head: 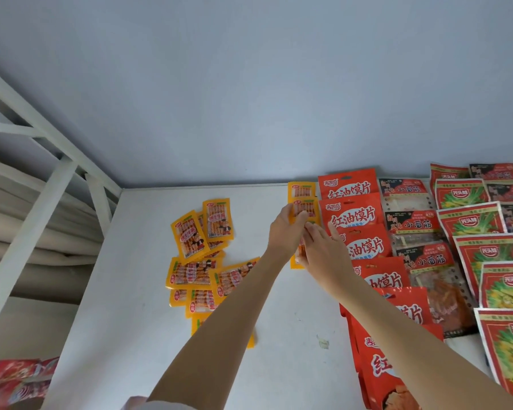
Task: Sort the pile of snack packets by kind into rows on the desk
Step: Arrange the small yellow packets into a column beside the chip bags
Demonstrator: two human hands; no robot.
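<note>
Head view, looking down over both my forearms at a white desk [279,335]. My landmark is the row of big red packets [350,214], running from the far wall back toward me.

Just left of that red row a short row of small yellow packets [302,196] has begun, overlapping like shingles. Both my hands meet at its near end. My left hand [288,232] has its fingers curled, pinching the newest yellow packet. My right hand [323,250] also touches that packet; whether its grip is closed on it or the fingers only press it flat, I cannot tell.

Well left of the red row lies the loose pile of yellow packets [202,261] not yet sorted, tilted every way and overlapping.

Each yellow packet is a slim, flat, glossy rectangle printed with red-and-white stick shapes. I judge them very light, limp and slippery, likely to slide off one another, so pinching a sealed edge or corner seems best.

Right of the red row lie rows of black-and-red packets [409,223] and red-and-green packets [471,220].
</note>
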